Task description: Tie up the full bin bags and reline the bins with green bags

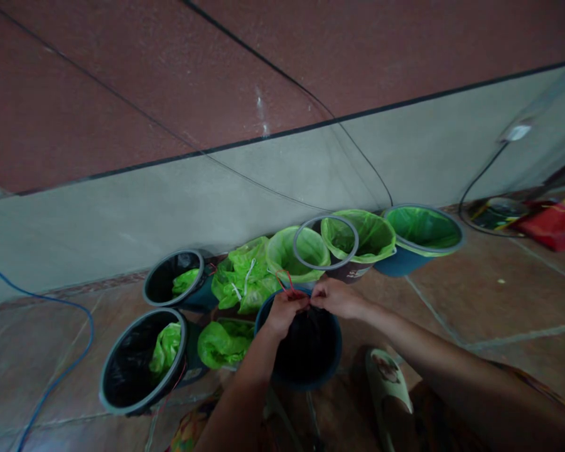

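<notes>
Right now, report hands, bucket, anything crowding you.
Left hand and right hand together at red string. Black bag inside bucket. Green-lined buckets close by, wall side.

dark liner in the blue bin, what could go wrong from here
The left hand and right hand meet at the red drawstring, so a hard tug could tear the dark liner or snap the string.

The grey ring looks loose across two green-lined bins, so a bump might knock it off.

The blue bin stands close to a slipper; a shifted foot could tip it.
</notes>
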Tool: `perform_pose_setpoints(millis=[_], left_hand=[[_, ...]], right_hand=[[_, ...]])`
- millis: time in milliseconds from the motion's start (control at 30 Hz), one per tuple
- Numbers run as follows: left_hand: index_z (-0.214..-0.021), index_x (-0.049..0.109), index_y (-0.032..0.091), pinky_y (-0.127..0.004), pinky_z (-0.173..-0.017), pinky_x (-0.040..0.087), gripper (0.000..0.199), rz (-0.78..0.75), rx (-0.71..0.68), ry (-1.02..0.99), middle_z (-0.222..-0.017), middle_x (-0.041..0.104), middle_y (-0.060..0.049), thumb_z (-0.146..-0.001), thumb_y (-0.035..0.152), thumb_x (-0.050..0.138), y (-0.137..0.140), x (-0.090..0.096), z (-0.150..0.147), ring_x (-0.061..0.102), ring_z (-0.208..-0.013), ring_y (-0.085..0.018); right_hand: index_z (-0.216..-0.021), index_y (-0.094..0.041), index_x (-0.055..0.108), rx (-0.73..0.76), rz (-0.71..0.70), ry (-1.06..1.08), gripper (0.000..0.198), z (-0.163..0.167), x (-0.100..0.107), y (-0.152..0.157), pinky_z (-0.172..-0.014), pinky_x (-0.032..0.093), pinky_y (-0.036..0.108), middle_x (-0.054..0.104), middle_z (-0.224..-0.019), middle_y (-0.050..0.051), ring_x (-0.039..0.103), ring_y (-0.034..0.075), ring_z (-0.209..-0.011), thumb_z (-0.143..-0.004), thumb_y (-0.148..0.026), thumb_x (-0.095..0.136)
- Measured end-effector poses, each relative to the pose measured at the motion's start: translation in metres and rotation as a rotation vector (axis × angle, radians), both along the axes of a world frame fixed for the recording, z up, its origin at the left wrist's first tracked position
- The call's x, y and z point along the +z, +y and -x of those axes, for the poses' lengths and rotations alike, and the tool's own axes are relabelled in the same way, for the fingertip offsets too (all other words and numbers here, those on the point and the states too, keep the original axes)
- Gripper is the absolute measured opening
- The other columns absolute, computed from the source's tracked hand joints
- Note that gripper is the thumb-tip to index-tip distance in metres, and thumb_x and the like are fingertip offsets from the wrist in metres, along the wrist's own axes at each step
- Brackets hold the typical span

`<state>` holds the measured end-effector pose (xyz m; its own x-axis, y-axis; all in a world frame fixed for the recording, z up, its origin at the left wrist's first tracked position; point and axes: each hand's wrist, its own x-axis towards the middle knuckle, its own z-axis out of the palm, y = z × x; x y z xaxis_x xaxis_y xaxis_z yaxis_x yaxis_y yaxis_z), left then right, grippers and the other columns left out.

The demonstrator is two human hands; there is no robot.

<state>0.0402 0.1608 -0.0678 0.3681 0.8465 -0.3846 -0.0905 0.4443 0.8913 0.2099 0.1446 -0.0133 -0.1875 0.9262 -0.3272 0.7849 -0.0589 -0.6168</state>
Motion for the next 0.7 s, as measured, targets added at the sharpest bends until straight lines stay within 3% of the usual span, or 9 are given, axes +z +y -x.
perform_pose_setpoints(millis=[100, 267, 500, 567, 700], left_hand=[[-0.069, 0.066, 0.014, -0.023, -0.064, 0.044, 0.017, -0.061, 0.004, 0.014, -0.063, 0.066, 0.002, -0.057, 0.016, 0.078, 0.001, 0.000, 0.002, 0.057, -0.059, -0.009], [-0.067, 0.063, 0.016, -0.024, -0.063, 0.043, 0.010, -0.229, -0.024, 0.108, -0.065, 0.065, 0.002, -0.060, 0.010, 0.068, 0.004, -0.005, 0.000, 0.056, -0.061, -0.010], [-0.081, 0.061, 0.019, -0.025, -0.067, 0.045, 0.016, -0.496, -0.032, 0.382, -0.070, 0.060, 0.003, -0.077, 0.006, 0.051, -0.001, -0.008, -0.004, 0.057, -0.064, -0.012], [-0.084, 0.061, 0.019, -0.025, -0.070, 0.045, 0.017, -0.569, -0.015, 0.425, -0.076, 0.061, 0.002, -0.081, 0.007, 0.049, -0.004, -0.010, -0.006, 0.058, -0.069, -0.012], [-0.084, 0.059, 0.019, -0.025, -0.069, 0.044, 0.011, -0.573, -0.029, 0.446, -0.076, 0.061, 0.002, -0.084, 0.012, 0.051, -0.009, -0.015, -0.007, 0.058, -0.071, -0.013]], right_hand=[[-0.085, -0.017, 0.079, 0.090, 0.080, 0.003, 0.020, -0.003, 0.002, 0.000, -0.058, 0.036, 0.022, 0.072, -0.073, 0.002, 0.059, 0.013, -0.065, -0.080, -0.022, 0.060], [-0.091, -0.020, 0.080, 0.083, 0.050, -0.138, 0.024, -0.003, 0.006, -0.002, -0.066, 0.040, 0.024, 0.075, -0.085, 0.004, 0.064, 0.016, -0.075, -0.082, -0.021, 0.058], [-0.110, -0.018, 0.076, 0.025, -0.006, -0.181, 0.033, 0.001, -0.001, -0.003, -0.085, 0.045, 0.028, 0.074, -0.113, 0.011, 0.065, 0.023, -0.105, -0.088, -0.015, 0.051], [-0.109, -0.019, 0.076, 0.021, 0.013, -0.162, 0.033, 0.004, -0.003, -0.003, -0.082, 0.046, 0.027, 0.074, -0.109, 0.010, 0.066, 0.022, -0.101, -0.087, -0.013, 0.051], [-0.100, -0.015, 0.075, 0.006, 0.088, -0.026, 0.030, 0.010, -0.010, -0.003, -0.064, 0.043, 0.023, 0.074, -0.090, 0.007, 0.063, 0.013, -0.070, -0.088, -0.012, 0.047]])
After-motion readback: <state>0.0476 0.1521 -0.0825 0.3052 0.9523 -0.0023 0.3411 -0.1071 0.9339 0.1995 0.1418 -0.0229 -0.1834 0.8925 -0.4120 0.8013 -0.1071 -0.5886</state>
